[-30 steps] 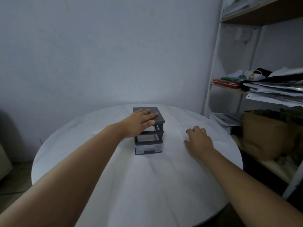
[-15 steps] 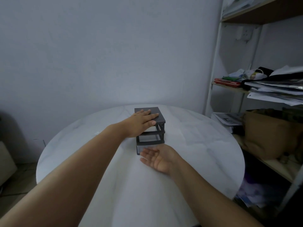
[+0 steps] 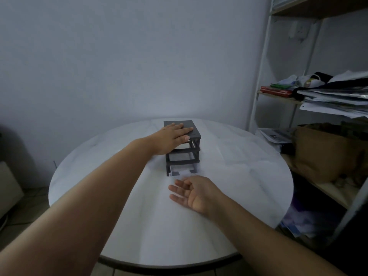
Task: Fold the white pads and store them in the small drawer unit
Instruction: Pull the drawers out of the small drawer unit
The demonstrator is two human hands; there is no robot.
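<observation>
A small dark grey drawer unit (image 3: 187,156) stands near the middle of the round white table (image 3: 139,226). My left hand (image 3: 171,138) lies flat on its top with fingers straight. The bottom clear drawer (image 3: 182,172) sticks out a little toward me. My right hand (image 3: 191,193) hovers palm up just in front of that drawer, fingers relaxed and holding nothing. No separate white pad can be made out on the white tabletop.
A shelf unit (image 3: 310,108) stands at the right with stacked papers (image 3: 334,100), a brown bag (image 3: 326,152) and clutter. A pale wall is behind the table. A beige object (image 3: 8,188) sits on the floor at the left.
My right hand moved from the table's right side to the front of the drawer unit and turned palm up, then drew back toward me. The bottom drawer now sticks out. My left hand stayed.
</observation>
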